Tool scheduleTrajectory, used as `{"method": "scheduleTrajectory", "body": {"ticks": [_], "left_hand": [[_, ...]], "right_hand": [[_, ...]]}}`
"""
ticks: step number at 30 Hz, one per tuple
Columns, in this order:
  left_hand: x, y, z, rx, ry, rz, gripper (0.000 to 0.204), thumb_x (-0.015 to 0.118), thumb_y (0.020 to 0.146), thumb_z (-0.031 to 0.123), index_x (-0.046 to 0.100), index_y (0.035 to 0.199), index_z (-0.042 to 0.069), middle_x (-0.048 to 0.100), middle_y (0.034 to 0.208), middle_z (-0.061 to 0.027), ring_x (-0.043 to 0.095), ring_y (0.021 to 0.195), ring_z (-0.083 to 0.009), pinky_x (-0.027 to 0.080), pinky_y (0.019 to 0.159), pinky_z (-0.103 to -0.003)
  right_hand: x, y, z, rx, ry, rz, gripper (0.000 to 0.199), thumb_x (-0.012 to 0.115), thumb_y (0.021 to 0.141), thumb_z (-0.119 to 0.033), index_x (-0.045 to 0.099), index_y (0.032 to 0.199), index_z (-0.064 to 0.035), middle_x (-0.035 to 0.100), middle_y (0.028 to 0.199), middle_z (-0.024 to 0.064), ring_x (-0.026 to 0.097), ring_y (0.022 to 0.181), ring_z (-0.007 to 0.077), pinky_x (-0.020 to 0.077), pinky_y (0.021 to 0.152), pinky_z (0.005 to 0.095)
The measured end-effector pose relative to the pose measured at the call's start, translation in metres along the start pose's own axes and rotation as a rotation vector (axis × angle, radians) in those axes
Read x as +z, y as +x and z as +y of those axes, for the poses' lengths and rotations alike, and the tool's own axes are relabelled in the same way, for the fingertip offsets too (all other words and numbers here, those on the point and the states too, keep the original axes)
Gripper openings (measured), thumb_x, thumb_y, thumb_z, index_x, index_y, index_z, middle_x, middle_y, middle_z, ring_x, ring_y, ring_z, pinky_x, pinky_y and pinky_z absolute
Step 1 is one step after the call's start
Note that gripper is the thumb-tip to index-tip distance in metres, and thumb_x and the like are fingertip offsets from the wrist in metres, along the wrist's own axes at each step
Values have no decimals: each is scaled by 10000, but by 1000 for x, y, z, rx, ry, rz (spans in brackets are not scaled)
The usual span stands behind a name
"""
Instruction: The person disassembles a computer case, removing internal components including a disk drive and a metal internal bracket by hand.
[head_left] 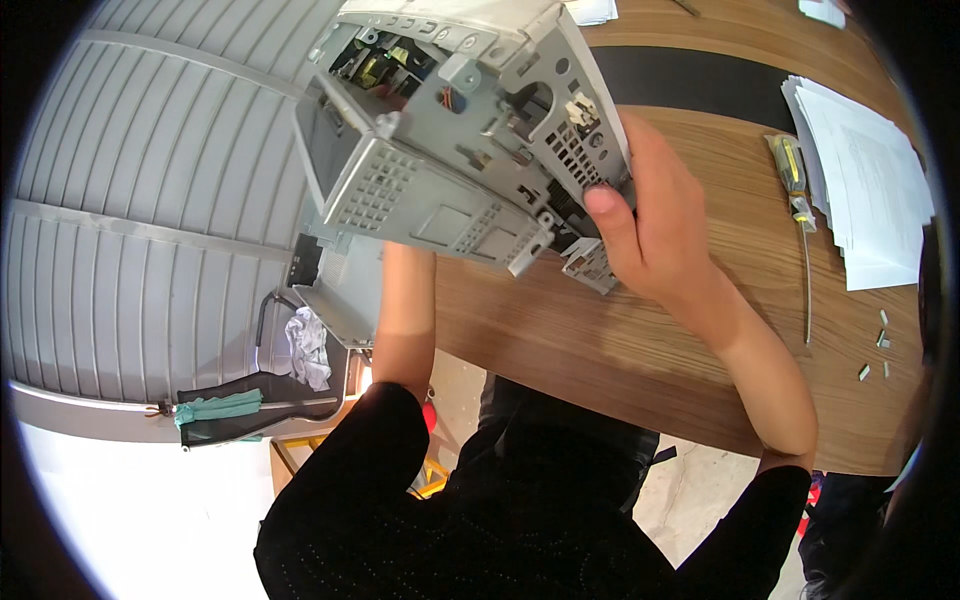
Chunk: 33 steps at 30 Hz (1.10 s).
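A grey metal computer case (400, 200) with perforated panels is tilted up over the near left part of the wooden table. My right hand (655, 215) grips its right edge, thumb on the near face by the punched grille and fingers behind the panel. My left forearm (405, 310) goes up behind the lower left of the case, which hides most of that hand. Through the opening at the upper left, coloured wires and dark parts show inside. A small loose-looking perforated bracket (592, 265) hangs at the case's lower right corner.
On the wooden table (560, 330), a yellow-handled screwdriver (790, 170) lies right of my arm, beside stacked white papers (865, 185). Several small pale pieces (864, 372) lie nearer. At left, a chair (230, 425) holds a teal cloth (218, 405), before a ribbed metal shutter (150, 170).
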<state>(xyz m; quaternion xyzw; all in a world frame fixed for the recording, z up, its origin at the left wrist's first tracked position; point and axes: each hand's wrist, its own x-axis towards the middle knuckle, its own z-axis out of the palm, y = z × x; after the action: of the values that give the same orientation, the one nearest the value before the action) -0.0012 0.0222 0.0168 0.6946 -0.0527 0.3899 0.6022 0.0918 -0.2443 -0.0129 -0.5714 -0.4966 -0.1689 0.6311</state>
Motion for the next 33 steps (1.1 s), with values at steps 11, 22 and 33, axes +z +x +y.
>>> {"method": "scheduleTrajectory", "body": {"ticks": [11,22,33], "left_hand": [[-21,-43,18,18,-405,57,602,389,1005,510,527,1303,5,608,1078,-214,599,1036,-336,514,871,-447],[-2,-74,38,-211,-415,75,668,510,972,513,439,1385,-7,566,1143,-199,555,1080,-318,503,887,-404],[3,-83,28,-39,-1015,-358,611,451,990,470,424,1417,34,600,1179,-117,567,1081,-284,398,984,-464]], "right_hand": [[-2,-2,15,53,-39,-15,574,488,1020,-420,495,1323,68,637,1077,225,635,926,333,494,826,388],[0,-4,11,69,-54,24,587,453,1036,-434,477,1331,72,626,1061,203,609,918,298,472,829,366],[2,-4,12,85,-11,31,561,460,1041,-414,476,1327,69,631,1094,198,610,947,288,470,854,365]]}}
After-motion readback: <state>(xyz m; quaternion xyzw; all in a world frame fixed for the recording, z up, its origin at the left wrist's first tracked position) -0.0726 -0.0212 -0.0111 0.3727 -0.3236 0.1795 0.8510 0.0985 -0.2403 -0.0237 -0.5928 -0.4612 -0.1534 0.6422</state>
